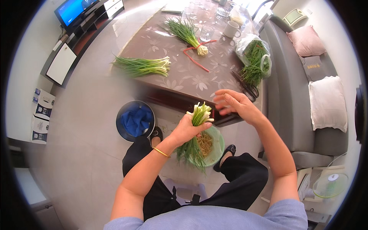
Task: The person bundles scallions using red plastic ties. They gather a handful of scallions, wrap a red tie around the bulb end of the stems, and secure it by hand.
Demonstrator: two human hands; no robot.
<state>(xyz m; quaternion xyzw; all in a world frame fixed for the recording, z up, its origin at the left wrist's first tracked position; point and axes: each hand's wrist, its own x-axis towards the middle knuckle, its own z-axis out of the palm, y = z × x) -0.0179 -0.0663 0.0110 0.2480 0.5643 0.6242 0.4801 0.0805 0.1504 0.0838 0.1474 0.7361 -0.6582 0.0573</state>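
Note:
My left hand [188,130] is closed around a bunch of green chives [198,115], white ends up, green tips hanging over a pale green bin [220,143] that holds brownish scraps. To its right my right hand [231,105] is raised near the table's edge, fingers apart and holding nothing. On the patterned table [172,82] lies a loose bunch of chives [146,66]. Behind it, another bunch [184,31] rests on a red ribbon [197,61]. At the right, more greens [254,60] spill from a clear plastic bag [244,46], beside dark scissors [248,87].
A glass [206,33] and a white mug [231,29] stand farther back on the table. On the floor at left is a dark bin [118,126] with a blue bag [136,120]. A grey sofa [284,86] flanks the table's right side.

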